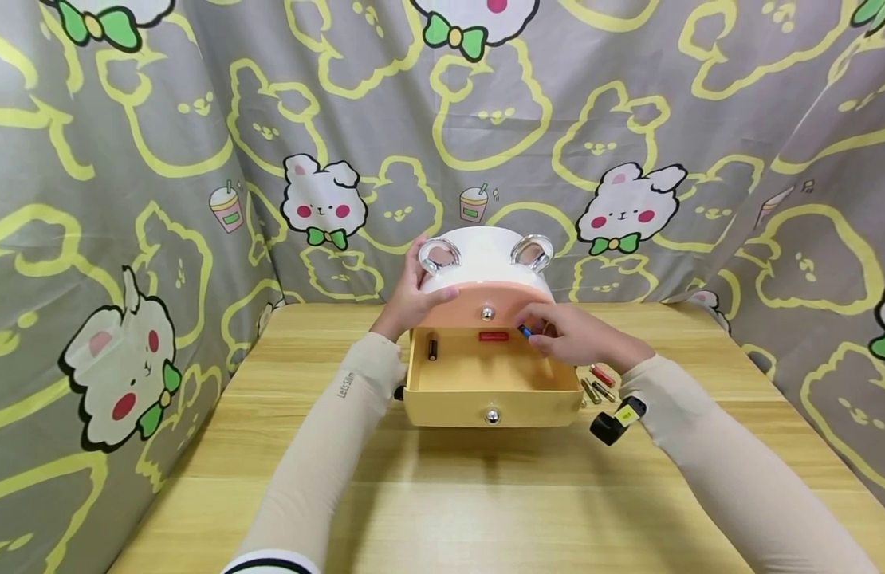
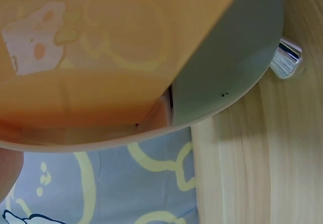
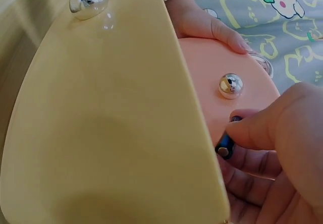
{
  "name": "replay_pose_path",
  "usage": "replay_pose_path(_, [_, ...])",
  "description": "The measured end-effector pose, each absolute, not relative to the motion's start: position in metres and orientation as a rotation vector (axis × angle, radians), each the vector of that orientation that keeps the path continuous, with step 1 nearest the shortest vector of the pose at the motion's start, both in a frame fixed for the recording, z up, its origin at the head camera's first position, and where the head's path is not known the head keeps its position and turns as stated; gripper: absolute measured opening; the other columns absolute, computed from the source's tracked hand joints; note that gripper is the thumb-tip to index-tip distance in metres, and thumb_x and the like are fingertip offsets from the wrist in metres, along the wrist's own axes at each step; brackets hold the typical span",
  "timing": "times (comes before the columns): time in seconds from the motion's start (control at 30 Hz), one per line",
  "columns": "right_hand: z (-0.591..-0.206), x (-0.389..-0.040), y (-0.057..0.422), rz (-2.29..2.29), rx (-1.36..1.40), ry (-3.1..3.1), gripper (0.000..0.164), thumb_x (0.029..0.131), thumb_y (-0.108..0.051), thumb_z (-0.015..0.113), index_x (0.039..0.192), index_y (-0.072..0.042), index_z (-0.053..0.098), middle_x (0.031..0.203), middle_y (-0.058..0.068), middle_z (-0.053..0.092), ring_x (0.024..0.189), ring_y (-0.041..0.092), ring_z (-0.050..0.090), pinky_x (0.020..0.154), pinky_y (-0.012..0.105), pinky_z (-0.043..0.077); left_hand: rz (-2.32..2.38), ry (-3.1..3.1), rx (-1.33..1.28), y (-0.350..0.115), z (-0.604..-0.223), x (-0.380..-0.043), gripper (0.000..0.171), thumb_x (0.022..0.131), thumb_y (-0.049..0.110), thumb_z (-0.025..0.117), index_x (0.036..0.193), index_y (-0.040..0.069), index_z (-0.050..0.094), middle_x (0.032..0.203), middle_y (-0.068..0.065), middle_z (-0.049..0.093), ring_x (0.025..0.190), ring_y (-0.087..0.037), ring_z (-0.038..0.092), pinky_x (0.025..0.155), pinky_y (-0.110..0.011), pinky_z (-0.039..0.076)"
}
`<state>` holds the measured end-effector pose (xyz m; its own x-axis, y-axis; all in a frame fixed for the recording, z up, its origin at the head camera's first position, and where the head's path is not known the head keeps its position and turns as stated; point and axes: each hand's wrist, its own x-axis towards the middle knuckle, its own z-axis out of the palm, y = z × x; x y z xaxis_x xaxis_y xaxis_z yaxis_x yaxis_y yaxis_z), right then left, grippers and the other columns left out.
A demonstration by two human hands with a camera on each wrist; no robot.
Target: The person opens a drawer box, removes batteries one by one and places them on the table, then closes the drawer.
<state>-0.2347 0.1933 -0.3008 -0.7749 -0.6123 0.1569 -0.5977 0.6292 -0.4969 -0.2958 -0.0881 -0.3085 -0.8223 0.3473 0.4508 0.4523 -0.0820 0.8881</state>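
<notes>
A small drawer box with a white top [image 1: 485,249] and two silver ears stands on the table. Its lower yellow drawer [image 1: 493,406] is pulled out, while the peach upper drawer [image 1: 471,299] is in. My left hand [image 1: 408,299] holds the box's upper left side, thumb across the front; its other fingers are partly hidden. Over the yellow drawer's right rear, my right hand [image 1: 564,331] pinches a blue battery [image 3: 225,146] between thumb and fingers. Inside that drawer lie a black battery [image 1: 433,348] at the left and a red battery [image 1: 493,336] toward the back.
Right of the box, several loose batteries lie on the table, among them a red battery [image 1: 602,375] and a gold battery [image 1: 591,391]. The wooden table [image 1: 478,510] runs back to a patterned curtain [image 1: 392,119]. A black wrist device [image 1: 618,420] hangs under my right wrist.
</notes>
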Motion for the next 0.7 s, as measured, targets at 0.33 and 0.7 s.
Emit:
replay_pose_path(0.33, [-0.301, -0.234, 0.201, -0.993, -0.998, 2.784, 0.02, 0.096, -0.001, 0.055, 0.114, -0.005, 0.06, 0.086, 0.008, 0.059, 0.067, 0.02, 0.059, 0.062, 0.035, 0.05, -2.064, -2.067, -0.898, -0.088, -0.309, -0.295, 0.097, 0.08, -0.007, 0.068, 0.151, 0.009, 0.005, 0.144, -0.023, 0.037, 0.124, -0.022, 0.04, 0.104, -0.033, 0.034])
replay_pose_path(0.7, [-0.304, -0.238, 0.213, -1.076, -0.973, 2.811, 0.019, 0.095, 0.0, 0.057, 0.113, -0.004, 0.06, 0.084, 0.011, 0.061, 0.063, 0.017, 0.056, 0.061, 0.032, 0.049, -2.072, -2.065, -0.889, -0.088, -0.316, -0.304, 0.098, 0.08, -0.008, 0.069, 0.152, 0.01, 0.004, 0.145, -0.023, 0.035, 0.125, -0.023, 0.04, 0.104, -0.033, 0.033])
